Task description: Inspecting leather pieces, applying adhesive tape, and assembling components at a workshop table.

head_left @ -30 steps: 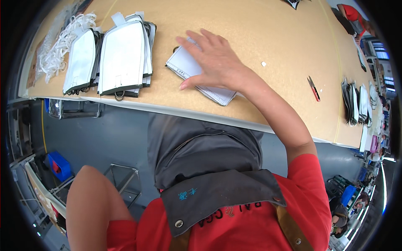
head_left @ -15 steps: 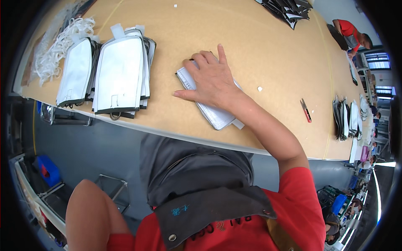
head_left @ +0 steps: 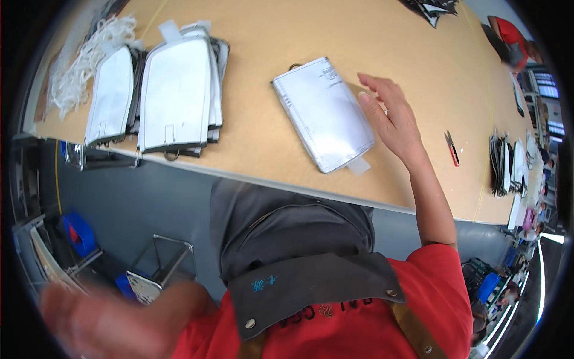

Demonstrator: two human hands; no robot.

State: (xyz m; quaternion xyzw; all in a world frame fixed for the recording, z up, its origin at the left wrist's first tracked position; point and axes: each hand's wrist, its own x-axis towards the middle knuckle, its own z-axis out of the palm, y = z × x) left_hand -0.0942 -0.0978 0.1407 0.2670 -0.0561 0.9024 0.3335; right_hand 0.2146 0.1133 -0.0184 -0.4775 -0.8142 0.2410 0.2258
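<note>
A flat white panel piece point(head_left: 326, 113) with dark edging lies aslant on the table in front of me. Ruler-like marks run down its left edge, a small dark ring shows at its far end, and a pale tab point(head_left: 359, 166) sticks out at the near corner. Beside its right edge hovers my right hand point(head_left: 391, 119), fingers apart and holding nothing; whether the thumb touches the edge I cannot tell. Low at the far left, off the table, my left hand point(head_left: 75, 314) is smeared by motion, and its fingers cannot be made out.
Two stacks of similar white panels, a smaller stack point(head_left: 110, 93) and a larger stack point(head_left: 176, 93), stand left beside tangled white cords point(head_left: 89, 57). Red-handled thread snips point(head_left: 452, 149) lie right, before more panels point(head_left: 507, 161). A stool point(head_left: 161, 263) stands below. Another person point(head_left: 511, 42) works far right.
My right hand has lifted off the white panel piece and moved right, uncovering it. My left arm has swung, bringing the blurred hand into view at lower left. The view has shifted slightly.
</note>
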